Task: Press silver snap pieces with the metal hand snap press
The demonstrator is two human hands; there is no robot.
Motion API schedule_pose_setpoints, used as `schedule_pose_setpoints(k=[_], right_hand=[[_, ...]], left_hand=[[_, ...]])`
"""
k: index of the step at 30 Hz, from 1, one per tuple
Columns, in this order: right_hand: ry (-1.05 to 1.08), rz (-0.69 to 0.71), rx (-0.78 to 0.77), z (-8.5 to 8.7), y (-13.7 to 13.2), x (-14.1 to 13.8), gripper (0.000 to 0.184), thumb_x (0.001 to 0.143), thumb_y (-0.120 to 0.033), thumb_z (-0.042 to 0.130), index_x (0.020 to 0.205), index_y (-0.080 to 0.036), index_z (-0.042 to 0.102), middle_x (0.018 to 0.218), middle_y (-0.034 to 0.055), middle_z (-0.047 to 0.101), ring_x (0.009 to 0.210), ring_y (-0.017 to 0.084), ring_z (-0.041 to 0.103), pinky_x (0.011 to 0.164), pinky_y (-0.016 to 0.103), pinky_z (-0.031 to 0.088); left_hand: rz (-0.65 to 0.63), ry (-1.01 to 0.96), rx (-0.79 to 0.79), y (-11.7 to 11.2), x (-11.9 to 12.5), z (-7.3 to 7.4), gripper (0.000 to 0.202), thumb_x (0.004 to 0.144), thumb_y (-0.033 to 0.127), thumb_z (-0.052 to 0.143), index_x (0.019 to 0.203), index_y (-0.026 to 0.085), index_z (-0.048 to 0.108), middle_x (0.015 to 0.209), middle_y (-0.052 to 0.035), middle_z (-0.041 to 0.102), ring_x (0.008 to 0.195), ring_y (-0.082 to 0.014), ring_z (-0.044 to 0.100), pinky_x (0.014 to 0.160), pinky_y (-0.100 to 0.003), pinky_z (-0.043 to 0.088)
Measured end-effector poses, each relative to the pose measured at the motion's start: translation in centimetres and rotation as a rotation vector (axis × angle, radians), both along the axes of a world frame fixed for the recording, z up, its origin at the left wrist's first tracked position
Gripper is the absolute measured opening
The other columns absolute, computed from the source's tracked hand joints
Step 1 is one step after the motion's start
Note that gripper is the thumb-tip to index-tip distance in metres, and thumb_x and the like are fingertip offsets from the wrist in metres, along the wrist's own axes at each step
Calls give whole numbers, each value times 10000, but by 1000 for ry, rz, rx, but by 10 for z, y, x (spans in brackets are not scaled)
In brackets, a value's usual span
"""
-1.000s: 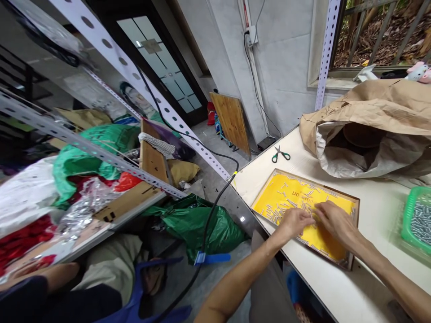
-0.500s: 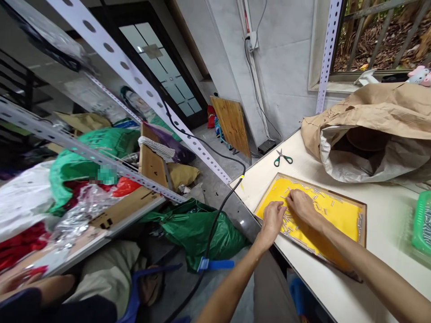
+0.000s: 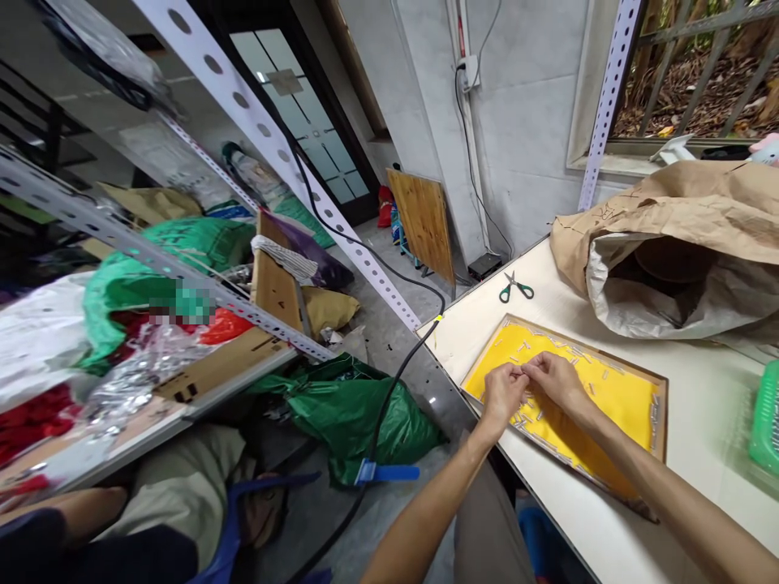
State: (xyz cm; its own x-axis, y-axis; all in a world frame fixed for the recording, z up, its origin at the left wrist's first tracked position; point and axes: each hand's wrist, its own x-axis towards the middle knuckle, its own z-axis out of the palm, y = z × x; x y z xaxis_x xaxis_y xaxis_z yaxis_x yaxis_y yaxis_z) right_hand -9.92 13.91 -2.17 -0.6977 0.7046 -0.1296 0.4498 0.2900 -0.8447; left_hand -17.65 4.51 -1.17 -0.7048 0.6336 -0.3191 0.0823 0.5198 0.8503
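Observation:
A shallow wooden tray with a yellow floor [image 3: 621, 397] lies on the white table [image 3: 614, 519]. Several small silvery pins [image 3: 654, 414] are scattered in it and piled along its edges. My left hand [image 3: 504, 391] and my right hand [image 3: 555, 378] meet over the tray's near left part, fingertips pinched together against each other. Both hands have curled fingers and seem to gather a few pins, though what lies between the fingertips is too small to make out.
Green-handled scissors [image 3: 514, 287] lie beyond the tray. A large crumpled brown paper sack [image 3: 675, 235] fills the table's far right. A green basket [image 3: 768, 418] sits at the right edge. A black cable [image 3: 389, 381] runs down past cluttered metal shelving [image 3: 182, 284] on the left.
Both hands have swept from the tray's middle toward its near left corner, pushing pins along, then lifted slightly and pinched together. The view shifted a little to the right.

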Motion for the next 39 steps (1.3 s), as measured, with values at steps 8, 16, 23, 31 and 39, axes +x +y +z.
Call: schedule_pose_setpoints(k=[8,16,23,31,39], right_hand=[[81,-61,20,3,-2,-3,134,707,-288,488,626,-218,569,609,0,635,577,155,567,569,270,403],[155,-132,86,-5,-11,-13,142,733,-337,430,702,-230,518,697,22,631,647,175,552,637,306,400],[161,-48,2,-3,-2,-12,168,719,-361,491,646,-220,545,634,12,602,602,160,519,609,301,395],[153,26,-145,2,5,-4,386,720,-555,553,699,-181,646,550,-13,542,484,121,446,471,259,353],[54,-43,64,-3,21,0,156,736,-311,551,715,-197,654,703,34,628,698,183,573,647,286,436]], left_hand=[[-70,-124,61,3,-1,-8,154,907,162,459,843,133,595,457,66,486,357,-80,435,409,-177,354],[-151,535,45,5,5,-23,211,943,113,386,929,150,593,942,-103,632,878,-198,605,788,-319,483],[-248,499,-17,-1,-12,-21,116,926,146,498,891,161,607,907,-66,630,832,-181,604,755,-285,461],[-49,447,182,-9,-6,-18,140,848,130,582,713,167,581,740,-18,616,716,-146,587,684,-249,434],[-25,72,124,-2,-14,-19,153,840,231,599,769,125,683,542,29,551,471,-103,487,547,-226,413]])
